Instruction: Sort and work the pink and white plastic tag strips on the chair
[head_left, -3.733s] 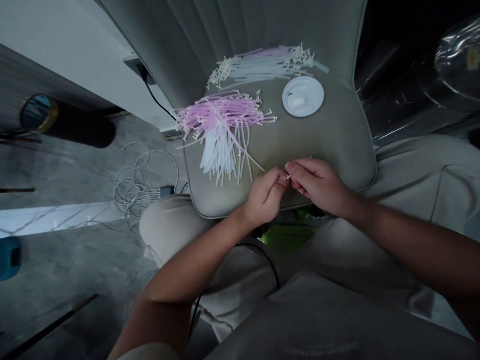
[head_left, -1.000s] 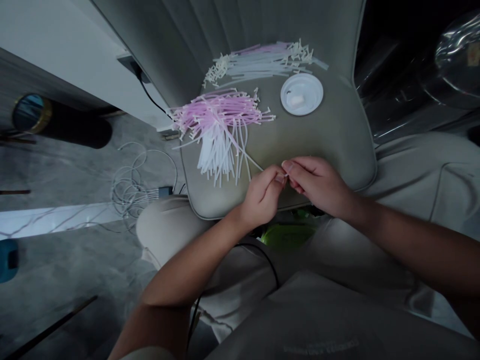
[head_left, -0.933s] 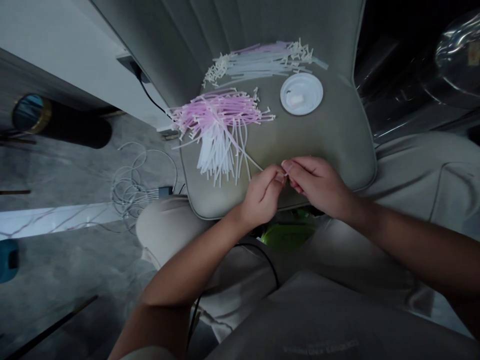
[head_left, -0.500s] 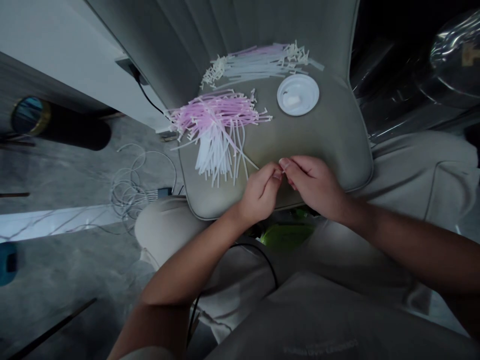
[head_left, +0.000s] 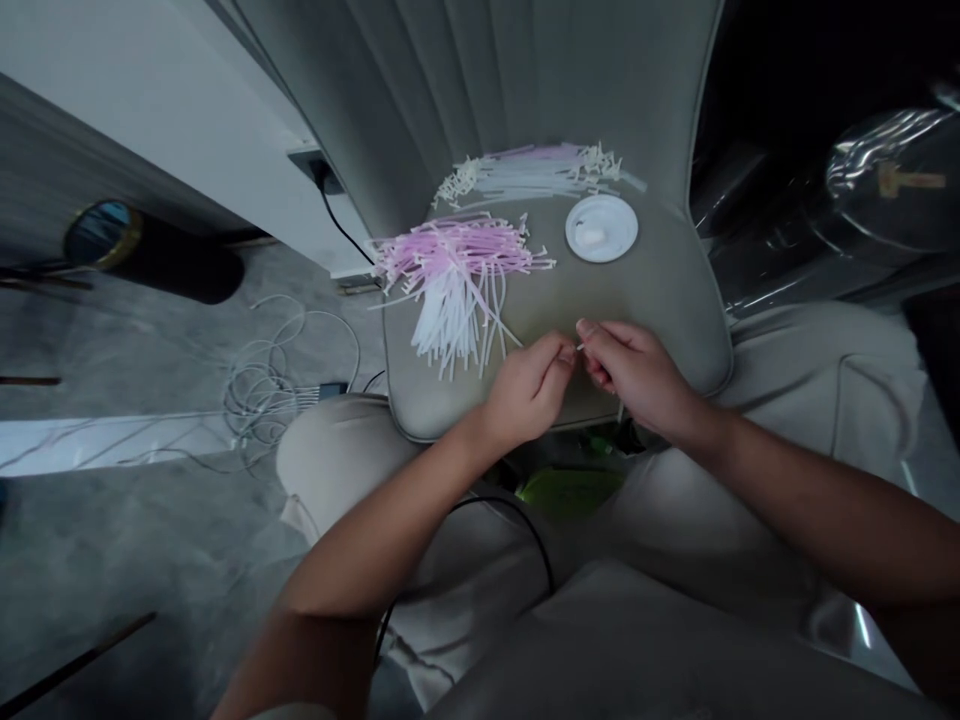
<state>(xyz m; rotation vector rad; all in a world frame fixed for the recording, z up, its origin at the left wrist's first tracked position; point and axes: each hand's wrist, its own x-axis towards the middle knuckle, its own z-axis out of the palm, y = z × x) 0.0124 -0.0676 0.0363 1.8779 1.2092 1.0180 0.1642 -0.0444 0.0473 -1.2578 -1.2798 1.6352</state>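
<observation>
My left hand [head_left: 527,390] and my right hand [head_left: 636,371] meet fingertip to fingertip over the front of a grey chair seat [head_left: 675,300]. Both pinch a thin white plastic strip [head_left: 580,346] between thumb and fingers. Just left of my hands lies a fan of pink and white strips [head_left: 457,275]. A second bundle of pale strips [head_left: 532,170] rests against the chair back. A round white lid [head_left: 601,227] with a small white piece in it sits behind my right hand.
A coil of white cable [head_left: 262,380] lies on the grey floor at the left. A dark cylinder with a gold rim [head_left: 150,255] lies further left. A black cord [head_left: 337,215] runs down from a wall socket. Something green [head_left: 570,485] shows between my knees.
The view has tilted, so the chair and strips sit lower in the frame. My hands stay pinched together on the strip at the seat's front edge.
</observation>
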